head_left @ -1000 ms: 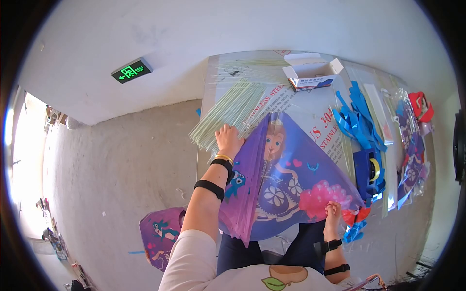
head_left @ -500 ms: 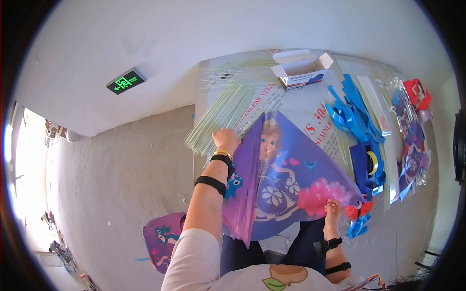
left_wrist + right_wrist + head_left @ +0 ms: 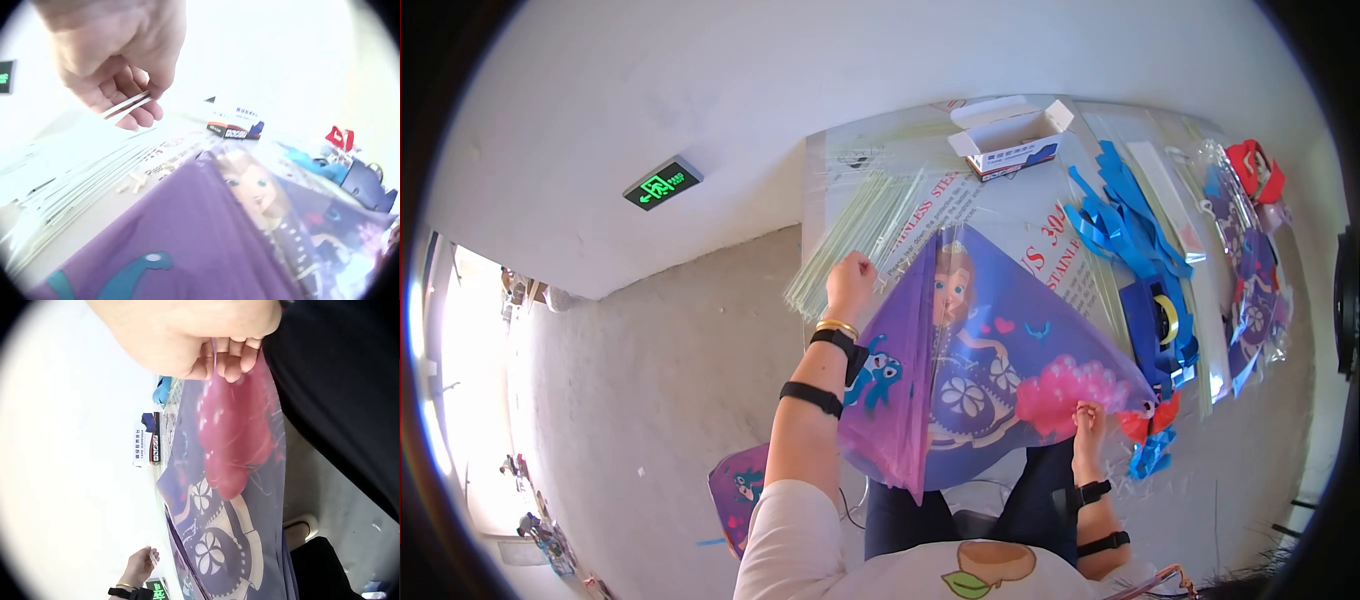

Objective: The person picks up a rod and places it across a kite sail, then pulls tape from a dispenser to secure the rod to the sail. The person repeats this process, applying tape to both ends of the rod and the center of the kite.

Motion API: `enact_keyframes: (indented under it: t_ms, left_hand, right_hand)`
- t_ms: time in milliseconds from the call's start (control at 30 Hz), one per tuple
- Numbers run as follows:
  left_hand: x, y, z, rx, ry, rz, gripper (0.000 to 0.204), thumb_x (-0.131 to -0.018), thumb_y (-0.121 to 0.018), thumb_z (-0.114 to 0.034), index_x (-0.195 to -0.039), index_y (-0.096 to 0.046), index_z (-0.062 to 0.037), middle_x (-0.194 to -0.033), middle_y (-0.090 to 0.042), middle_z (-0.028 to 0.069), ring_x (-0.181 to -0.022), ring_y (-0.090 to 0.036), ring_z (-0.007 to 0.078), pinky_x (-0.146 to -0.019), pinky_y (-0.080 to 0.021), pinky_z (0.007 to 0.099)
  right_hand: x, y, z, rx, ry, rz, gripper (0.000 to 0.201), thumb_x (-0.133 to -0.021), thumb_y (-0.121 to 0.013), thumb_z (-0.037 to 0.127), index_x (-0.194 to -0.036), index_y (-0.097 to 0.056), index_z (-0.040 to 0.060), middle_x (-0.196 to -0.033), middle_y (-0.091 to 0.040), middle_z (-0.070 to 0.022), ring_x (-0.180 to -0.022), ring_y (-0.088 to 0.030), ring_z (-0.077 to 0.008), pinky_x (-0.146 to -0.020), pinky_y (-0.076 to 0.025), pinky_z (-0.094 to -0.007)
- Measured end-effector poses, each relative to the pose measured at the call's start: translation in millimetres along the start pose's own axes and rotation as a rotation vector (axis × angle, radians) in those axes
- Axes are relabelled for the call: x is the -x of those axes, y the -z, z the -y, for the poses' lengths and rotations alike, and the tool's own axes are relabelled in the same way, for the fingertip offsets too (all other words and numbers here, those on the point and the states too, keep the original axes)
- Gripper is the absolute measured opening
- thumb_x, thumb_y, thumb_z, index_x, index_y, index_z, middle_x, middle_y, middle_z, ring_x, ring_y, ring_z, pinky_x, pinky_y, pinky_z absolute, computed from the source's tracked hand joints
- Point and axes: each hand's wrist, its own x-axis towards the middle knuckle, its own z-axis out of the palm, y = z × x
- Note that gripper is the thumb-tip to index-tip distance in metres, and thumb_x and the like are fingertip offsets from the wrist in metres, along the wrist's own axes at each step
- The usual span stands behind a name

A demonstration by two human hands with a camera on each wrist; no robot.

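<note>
So the left hand (image 3: 850, 285) is pinching thin pale rods (image 3: 127, 104), princess-print sheet (image 3: 965, 345) at its 4 o'clock, head view. Right hand (image 3: 1088, 425)'s pinching the sheet too.

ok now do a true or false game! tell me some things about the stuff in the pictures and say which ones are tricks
1. The left hand pinches something thin and white. True.
2. The white box is shut tight. False: the white box stands open, with its flaps up.
3. The right hand holds the edge of the purple sheet. True.
4. The tape roll by the blue holder is red. False: the tape roll is yellow.
5. The sign on the wall glows green. True.
</note>
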Motion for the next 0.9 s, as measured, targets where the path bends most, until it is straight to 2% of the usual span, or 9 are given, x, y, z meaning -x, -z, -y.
enact_keyframes:
  t_ms: [100,167,300,367,500,567,667,833,900]
  left_hand:
    - [13.8,15.6,1.1,0.429,-0.011,0.056,0.018,-0.095,-0.068,-0.018,-0.101,-0.07,-0.0011,-0.082,-0.075,0.0115,-0.078,-0.073,0.0225,-0.067,-0.056,0.038]
    - [33.1,34.5,-9.8,0.899,0.157,0.262,0.019,-0.102,-0.064,-0.018,-0.107,-0.067,0.0001,-0.083,-0.072,0.0054,-0.074,-0.067,0.0115,-0.063,-0.053,0.0283]
    - [83.4,74.9,-46.2,1.024,0.149,0.364,0.019,-0.106,-0.061,-0.019,-0.107,-0.066,-0.0008,-0.084,-0.068,0.0021,-0.072,-0.06,0.0075,-0.062,-0.049,0.0226]
    - [117.8,84.1,-57.9,1.109,0.111,0.573,0.018,-0.106,-0.061,-0.019,-0.104,-0.065,-0.002,-0.082,-0.065,0.0,-0.07,-0.057,0.0067,-0.062,-0.047,0.0214]
    - [178.9,73.7,-84.4,0.846,0.023,0.652,0.016,-0.105,-0.062,-0.018,-0.102,-0.065,-0.0023,-0.081,-0.067,0.0017,-0.072,-0.061,0.0089,-0.063,-0.049,0.0258]
    - [208.7,57.1,-93.1,0.523,-0.298,0.609,0.013,-0.102,-0.063,-0.016,-0.103,-0.064,-0.0026,-0.081,-0.07,0.0071,-0.074,-0.068,0.018,-0.066,-0.053,0.0348]
    - [241.0,52.4,-120.2,0.288,-0.419,0.667,0.011,-0.099,-0.064,-0.014,-0.104,-0.063,-0.0036,-0.084,-0.072,0.0132,-0.08,-0.072,0.0295,-0.07,-0.054,0.0422]
    - [248.6,51.4,-156.7,0.263,-0.573,0.648,0.011,-0.097,-0.065,-0.015,-0.101,-0.063,-0.0055,-0.081,-0.071,0.0148,-0.08,-0.071,0.0357,-0.069,-0.053,0.0448]
    - [246.4,52.1,-169.2,0.139,-0.542,0.685,0.017,-0.095,-0.067,-0.017,-0.11,-0.064,-0.0075,-0.099,-0.072,0.0143,-0.1,-0.07,0.0328,-0.085,-0.053,0.045]
  right_hand:
    - [2.7,0.9,-1.1,0.008,0.078,0.016,0.012,-0.101,-0.061,0.01,-0.112,-0.065,0.007,-0.101,-0.064,-0.0018,-0.089,-0.06,-0.0107,-0.081,-0.05,-0.0271]
    - [6.4,0.4,-2.4,0.026,0.151,0.034,0.012,-0.101,-0.062,0.011,-0.112,-0.065,0.0074,-0.1,-0.064,-0.0012,-0.087,-0.06,-0.0102,-0.079,-0.05,-0.0266]
    - [20.3,1.5,2.4,0.168,0.2,0.069,0.012,-0.101,-0.063,0.012,-0.112,-0.065,0.0077,-0.098,-0.065,-0.001,-0.084,-0.059,-0.0091,-0.076,-0.049,-0.0256]
    - [28.0,-4.5,13.8,0.151,0.211,0.098,0.015,-0.1,-0.065,0.014,-0.113,-0.065,0.0065,-0.098,-0.066,-0.0034,-0.086,-0.061,-0.0113,-0.077,-0.05,-0.027]
    - [57.3,-20.6,95.2,0.259,0.446,0.201,0.026,-0.091,-0.071,0.009,-0.115,-0.064,0.0038,-0.113,-0.066,-0.0132,-0.104,-0.065,-0.0264,-0.092,-0.052,-0.0387]
    - [71.2,-22.0,136.3,0.595,0.79,0.163,0.034,-0.086,-0.074,0.011,-0.117,-0.064,0.0047,-0.12,-0.063,-0.0154,-0.115,-0.06,-0.0326,-0.103,-0.047,-0.0457]
    - [82.0,-26.4,180.2,0.654,1.09,0.333,0.041,-0.082,-0.076,0.014,-0.12,-0.064,0.0062,-0.12,-0.061,-0.0156,-0.12,-0.055,-0.0353,-0.109,-0.041,-0.0497]
    - [67.4,-6.1,137.4,0.897,0.921,0.402,0.033,-0.086,-0.072,0.017,-0.117,-0.065,0.0084,-0.111,-0.066,-0.0139,-0.11,-0.063,-0.0318,-0.101,-0.044,-0.0496]
    - [65.4,12.6,122.4,0.893,0.8,0.415,0.025,-0.088,-0.07,0.018,-0.112,-0.067,0.0088,-0.105,-0.069,-0.0137,-0.103,-0.067,-0.0316,-0.094,-0.048,-0.0497]
